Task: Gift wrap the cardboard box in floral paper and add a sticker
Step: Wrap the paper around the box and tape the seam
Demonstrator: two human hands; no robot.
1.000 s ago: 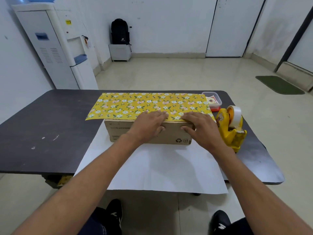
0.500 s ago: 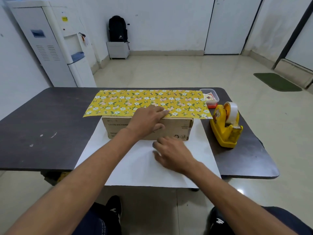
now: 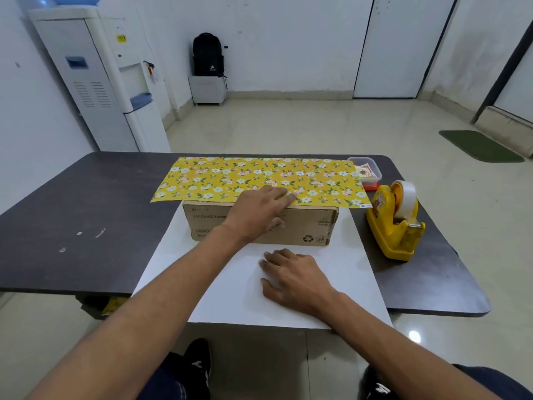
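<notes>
Cardboard box [image 3: 305, 226] sits mid-desk, long side facing the person, on a white sheet [image 3: 225, 284] that overhangs the near edge of the desk [image 3: 86, 220]. Floral paper [image 3: 259, 177], yellow with white and pink flowers, lies over the box top and reaches back toward the far edge. Left hand [image 3: 259, 212] rests on the box's near top edge, fingers straight, flat on the floral paper's edge, thumb down on the front face; pressing, not gripping. Right hand [image 3: 291, 278] lies palm-down on the white sheet just in front of the box, fingers spread, grasping nothing. Yellow tape dispenser [image 3: 395, 223] stands right of the box, near the right edge. Clear plastic container [image 3: 367, 171] sits at the far right corner, touching the floral paper. Water dispenser [image 3: 95, 82] and black backpack [image 3: 207, 54] stand beyond the desk.
</notes>
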